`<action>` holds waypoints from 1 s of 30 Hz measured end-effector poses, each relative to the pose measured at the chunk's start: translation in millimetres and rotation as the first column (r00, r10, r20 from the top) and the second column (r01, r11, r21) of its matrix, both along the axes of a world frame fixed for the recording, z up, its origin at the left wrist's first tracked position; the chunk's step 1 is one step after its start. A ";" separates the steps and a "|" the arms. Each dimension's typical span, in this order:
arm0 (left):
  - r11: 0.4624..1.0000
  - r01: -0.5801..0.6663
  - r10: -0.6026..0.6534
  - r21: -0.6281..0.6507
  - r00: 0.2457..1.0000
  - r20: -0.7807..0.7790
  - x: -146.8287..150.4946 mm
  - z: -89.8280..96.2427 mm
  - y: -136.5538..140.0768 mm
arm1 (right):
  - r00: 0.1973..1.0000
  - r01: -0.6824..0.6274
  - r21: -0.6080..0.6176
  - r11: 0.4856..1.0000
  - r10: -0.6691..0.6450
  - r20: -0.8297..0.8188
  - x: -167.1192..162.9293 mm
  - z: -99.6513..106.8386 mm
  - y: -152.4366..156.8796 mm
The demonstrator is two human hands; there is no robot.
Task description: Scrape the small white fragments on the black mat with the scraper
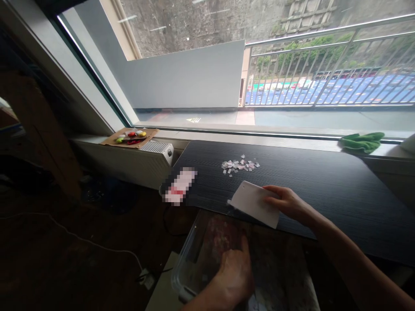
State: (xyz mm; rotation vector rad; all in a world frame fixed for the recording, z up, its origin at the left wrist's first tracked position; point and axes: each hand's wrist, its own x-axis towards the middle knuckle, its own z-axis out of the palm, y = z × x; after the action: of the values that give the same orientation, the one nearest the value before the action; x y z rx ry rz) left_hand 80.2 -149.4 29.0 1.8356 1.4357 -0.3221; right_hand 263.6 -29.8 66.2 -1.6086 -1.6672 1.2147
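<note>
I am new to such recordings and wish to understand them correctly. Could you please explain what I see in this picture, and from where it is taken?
There is no machine here: these are a person's two bare hands, seen by a camera worn on that person's head, looking forward and down. The right hand holds a white sheet at the near edge of a dark table. On the table lie a loose pile of small pale pieces and a pixelated pink-and-white item. The left hand is lower, at a clear plastic bin; the shadow hides whether it grips anything.
</note>
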 end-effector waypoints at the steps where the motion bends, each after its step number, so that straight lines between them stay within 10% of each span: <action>1: 1.000 -0.011 0.011 0.003 1.000 0.003 -0.1 -0.6 -0.4 | 1.000 0.004 0.000 1.000 -0.004 -0.017 0.7 -1.0 0.8; 22: 0.998 -0.047 0.047 0.034 0.999 -0.005 2.1 -7.8 -2.1 | 0.984 -0.173 -0.074 0.982 0.169 -0.057 -25.2 -0.5 0.8; 30: 1.000 0.013 -0.013 0.017 0.999 -0.043 -0.7 -5.1 -3.7 | 0.978 -0.169 0.154 0.973 0.147 0.146 -33.9 10.9 -8.8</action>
State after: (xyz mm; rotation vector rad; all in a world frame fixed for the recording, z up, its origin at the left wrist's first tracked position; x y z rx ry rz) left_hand 79.5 -153.2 23.9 1.8625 1.4599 -0.3585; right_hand 229.7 -38.6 77.0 -1.5074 -1.9588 1.0298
